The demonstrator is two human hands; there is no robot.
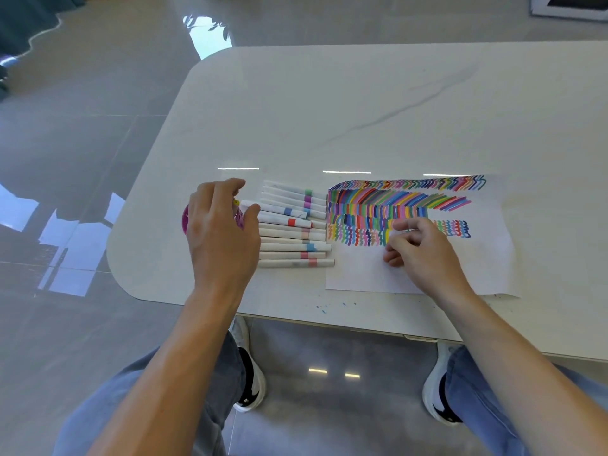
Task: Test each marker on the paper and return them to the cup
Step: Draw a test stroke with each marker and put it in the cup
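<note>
My left hand is curled over the top of a pink glittery cup near the table's left edge, hiding most of it. A yellow tip shows under my fingers. Several white markers with coloured bands lie side by side between the cup and the paper. The white paper carries dense rows of multicoloured test strokes. My right hand rests on the paper below those rows, its fingers pinching a blurred white marker.
The white marble-look table has a rounded left corner and a near edge just above my knees. Small blue ink specks dot the table in front of the paper. Glossy grey floor lies to the left.
</note>
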